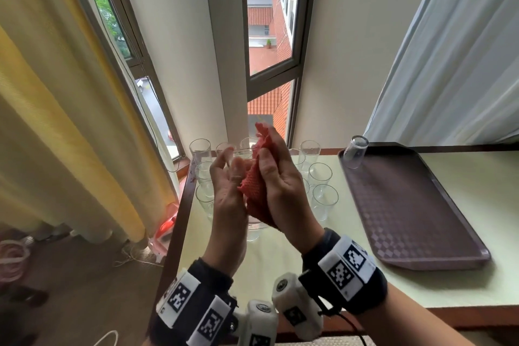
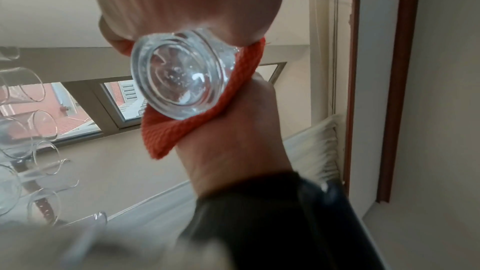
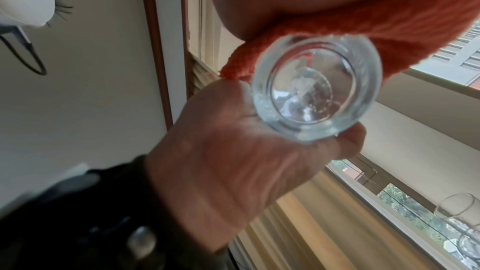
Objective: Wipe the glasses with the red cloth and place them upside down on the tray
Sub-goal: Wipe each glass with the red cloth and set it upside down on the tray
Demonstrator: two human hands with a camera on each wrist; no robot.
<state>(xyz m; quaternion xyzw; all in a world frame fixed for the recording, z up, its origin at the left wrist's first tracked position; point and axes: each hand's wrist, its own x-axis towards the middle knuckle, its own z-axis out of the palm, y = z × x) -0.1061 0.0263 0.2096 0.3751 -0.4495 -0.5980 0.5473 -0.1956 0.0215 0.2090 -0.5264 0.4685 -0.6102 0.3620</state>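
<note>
Both hands raised over the bench [image 1: 280,267], one glass [image 2: 182,77] held between them, thick base toward the wrists. Left hand [image 1: 227,199] grip: fingers curled round the bare side of the glass. Right hand [image 1: 283,185] grip: clamps the red cloth [image 1: 257,188] against the other side, cloth bunched up past the rim. Cluster of upright glasses [image 1: 320,174] stands on the bench behind the hands. Brown tray [image 1: 415,205] to the right, one upside-down glass [image 1: 355,152] in its far left corner
</note>
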